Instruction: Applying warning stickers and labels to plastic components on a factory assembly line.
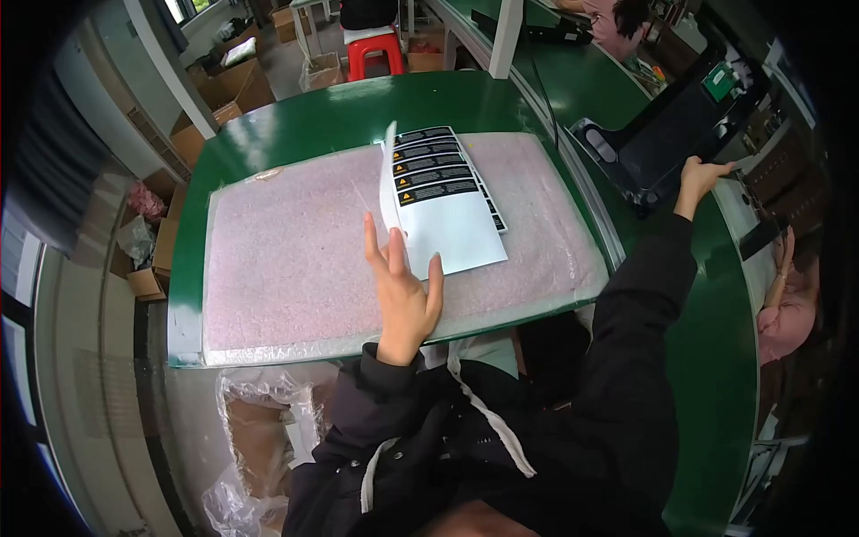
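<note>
Person in black hooded top with white drawstrings [492, 416], sleeves long. Open-topped carton [259, 438] with clear plastic liner on floor, lower left. Hands well apart from each other. Left hand [410, 300]: palm up, fingers spread, nothing clamped, at lower left corner of label sheets [445, 210]; contact unclear. Sheets lie near middle of pale pink padded mat [286, 259], plastic film over it; upper part printed with black label strips and orange warning triangles, lower part blank white. One sheet's left side curls upright. Mat covers most of green worktable [304, 107]. Right hand [702, 182]: arm stretched out to the right, at near edge of black device housing [658, 139]; grip or mere touch, cannot tell. Housing sits tilted over green side bench [707, 376], beyond metal rail [580, 201]; green circuit board [718, 81] at its far end. Co-worker in pink [783, 331] at right rim, second pink-clad co-worker [617, 18] farther off, top right. Back: red stool [374, 58], cardboard box [237, 88].
</note>
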`<state>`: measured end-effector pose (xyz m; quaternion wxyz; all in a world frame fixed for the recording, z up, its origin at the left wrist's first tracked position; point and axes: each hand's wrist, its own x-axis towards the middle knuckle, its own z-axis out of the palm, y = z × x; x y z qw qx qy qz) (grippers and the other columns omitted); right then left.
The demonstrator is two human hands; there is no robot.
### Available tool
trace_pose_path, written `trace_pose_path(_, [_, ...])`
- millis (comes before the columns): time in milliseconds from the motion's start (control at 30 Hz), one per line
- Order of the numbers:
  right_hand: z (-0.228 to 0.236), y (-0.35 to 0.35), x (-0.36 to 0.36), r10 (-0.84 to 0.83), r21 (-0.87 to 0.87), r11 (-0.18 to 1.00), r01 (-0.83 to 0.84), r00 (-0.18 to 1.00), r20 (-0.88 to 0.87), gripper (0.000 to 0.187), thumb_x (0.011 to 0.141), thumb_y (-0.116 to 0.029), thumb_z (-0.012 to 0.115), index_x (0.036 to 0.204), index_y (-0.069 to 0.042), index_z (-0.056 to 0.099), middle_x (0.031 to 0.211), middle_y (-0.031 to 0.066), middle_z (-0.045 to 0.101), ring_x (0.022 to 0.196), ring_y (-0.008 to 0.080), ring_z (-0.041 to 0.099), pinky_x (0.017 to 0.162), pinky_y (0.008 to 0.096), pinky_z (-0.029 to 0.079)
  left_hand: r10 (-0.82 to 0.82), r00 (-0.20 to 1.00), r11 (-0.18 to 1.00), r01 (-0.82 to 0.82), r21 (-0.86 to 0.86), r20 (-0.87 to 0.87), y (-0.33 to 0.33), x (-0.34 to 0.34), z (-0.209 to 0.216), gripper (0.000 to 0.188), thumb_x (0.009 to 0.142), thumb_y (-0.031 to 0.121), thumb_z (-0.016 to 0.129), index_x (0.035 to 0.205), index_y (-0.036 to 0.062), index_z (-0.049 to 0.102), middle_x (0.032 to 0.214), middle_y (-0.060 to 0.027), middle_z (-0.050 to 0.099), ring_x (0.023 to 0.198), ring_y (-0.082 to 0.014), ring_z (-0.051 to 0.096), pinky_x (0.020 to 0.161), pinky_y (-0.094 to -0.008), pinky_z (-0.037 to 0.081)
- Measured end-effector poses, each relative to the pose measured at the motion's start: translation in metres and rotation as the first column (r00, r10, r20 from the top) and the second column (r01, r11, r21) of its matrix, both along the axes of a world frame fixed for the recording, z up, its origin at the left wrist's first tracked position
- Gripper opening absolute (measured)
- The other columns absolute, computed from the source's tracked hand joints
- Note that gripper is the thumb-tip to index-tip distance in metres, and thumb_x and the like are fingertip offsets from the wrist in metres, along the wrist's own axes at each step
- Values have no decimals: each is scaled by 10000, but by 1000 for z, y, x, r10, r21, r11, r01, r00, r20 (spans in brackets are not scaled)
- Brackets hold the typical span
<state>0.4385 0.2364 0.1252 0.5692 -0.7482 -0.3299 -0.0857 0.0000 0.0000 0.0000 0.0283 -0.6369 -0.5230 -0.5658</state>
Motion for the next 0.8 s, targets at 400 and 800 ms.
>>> trace_pose_path(400, [41, -130, -122, 324, 171, 816, -553, 681, 657, 694, 906, -32, 553, 1481, -163, 189, 1212, 107, 602, 1054, 249, 612, 876, 341, 475, -54, 965, 951, -28, 306, 257, -23, -15, 0, 891, 773, -105, 442, 1467, 156, -53, 1449, -362, 123, 836, -293, 649, 861, -455, 476])
trace_pose_path(800, [53, -140, -145, 330, -62, 770, -635, 313, 890, 874, 726, 186, 550, 1470, -149, 234, 1214, 144, 592, 1024, 301, 605, 850, 336, 481, -8, 951, 941, -98, 325, 308, -30, -24, 6, 824, 790, -56, 413, 1461, 121, -31, 1443, -360, 141, 820, -305, 651, 868, -464, 470])
